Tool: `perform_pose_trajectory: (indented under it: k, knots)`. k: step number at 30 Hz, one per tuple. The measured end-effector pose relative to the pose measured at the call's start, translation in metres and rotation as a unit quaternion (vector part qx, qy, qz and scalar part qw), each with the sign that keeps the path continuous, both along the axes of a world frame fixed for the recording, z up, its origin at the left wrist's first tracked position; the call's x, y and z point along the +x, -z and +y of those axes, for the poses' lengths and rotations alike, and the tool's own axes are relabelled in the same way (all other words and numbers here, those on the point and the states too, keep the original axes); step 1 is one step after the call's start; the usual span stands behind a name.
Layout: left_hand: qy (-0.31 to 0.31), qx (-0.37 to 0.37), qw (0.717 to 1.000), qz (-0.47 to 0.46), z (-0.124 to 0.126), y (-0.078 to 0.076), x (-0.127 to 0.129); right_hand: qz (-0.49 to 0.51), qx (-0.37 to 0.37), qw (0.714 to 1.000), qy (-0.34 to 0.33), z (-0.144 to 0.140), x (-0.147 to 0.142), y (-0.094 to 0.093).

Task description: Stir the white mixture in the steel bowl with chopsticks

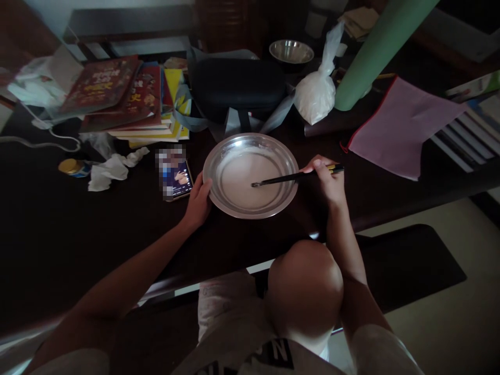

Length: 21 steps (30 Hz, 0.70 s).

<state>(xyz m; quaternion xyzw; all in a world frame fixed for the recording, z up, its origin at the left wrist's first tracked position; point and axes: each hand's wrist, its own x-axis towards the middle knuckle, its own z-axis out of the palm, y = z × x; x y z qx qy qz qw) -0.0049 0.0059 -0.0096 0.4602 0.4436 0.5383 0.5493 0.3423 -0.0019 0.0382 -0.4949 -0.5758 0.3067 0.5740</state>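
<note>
Garment (pixel 269 357) at bottom edge — letter "N" legible; book covers (pixel 117 91) — print too blurred.

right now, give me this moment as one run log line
left hand: grip on metal plate rim | right hand: grip on chopsticks | tips in white mixture | phone left of plate
</note>
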Motion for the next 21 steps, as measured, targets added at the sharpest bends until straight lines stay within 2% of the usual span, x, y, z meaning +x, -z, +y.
perform_pose_trajectory:
  k: [4,9,13,18,21]
  knots:
    - [-0.005,-0.011,1.0,-0.001,-0.0001,-0.0008,0.0008,-0.025,0.012,0.999,-0.039,0.0,-0.0007,-0.0004]
    - [-0.005,-0.01,1.0,0.001,0.0,-0.0014,0.0016,0.006,0.013,1.0,0.007,0.0003,0.0007,0.0006]
    - [-0.001,-0.005,1.0,0.009,0.0,-0.0019,0.001,-0.017,0.011,0.999,-0.035,0.0005,0.0001,0.0004]
    - [0.002,-0.012,1.0,0.005,-0.0004,-0.0025,0.0009,0.016,0.016,1.0,0.001,0.0009,0.0015,0.0007]
    - [0.004,-0.008,1.0,0.016,-0.0004,-0.0025,0.0005,0.004,0.01,1.0,-0.024,0.0014,0.0016,0.0016]
